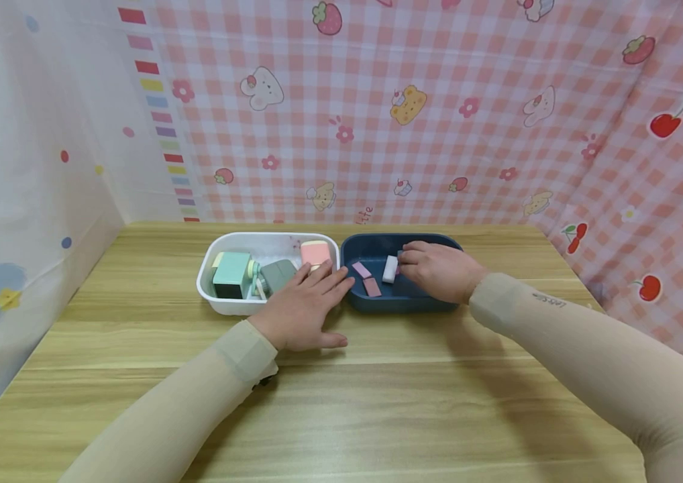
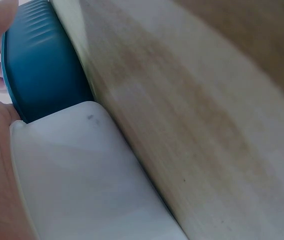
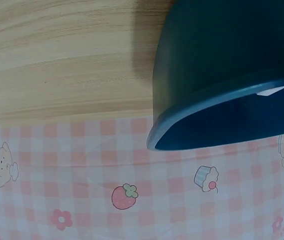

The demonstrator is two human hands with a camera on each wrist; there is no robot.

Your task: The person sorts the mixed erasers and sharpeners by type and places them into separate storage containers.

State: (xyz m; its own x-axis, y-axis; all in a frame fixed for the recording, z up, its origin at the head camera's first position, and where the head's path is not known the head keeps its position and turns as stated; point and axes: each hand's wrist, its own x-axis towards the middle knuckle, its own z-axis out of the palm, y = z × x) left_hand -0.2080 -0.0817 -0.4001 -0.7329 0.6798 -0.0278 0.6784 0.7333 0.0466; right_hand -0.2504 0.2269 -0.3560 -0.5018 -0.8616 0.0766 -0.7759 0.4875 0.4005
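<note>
My left hand lies with straight, spread fingers over the right front rim of the white bin; its fingertips reach toward the neighbouring navy bin. Inside the navy bin, my right hand reaches down with bent fingers beside a white block. A pink block and a lilac block lie flat to the left of it. Parts of other small pieces show at the right fingertips, and I cannot tell whether the fingers pinch one. In the right wrist view the bin wall hides the fingers.
The white bin holds a mint-green box with a dark front, a grey-green piece and a pink rounded block. Both bins stand side by side near the back of the wooden table. Behind hangs a pink checked cloth.
</note>
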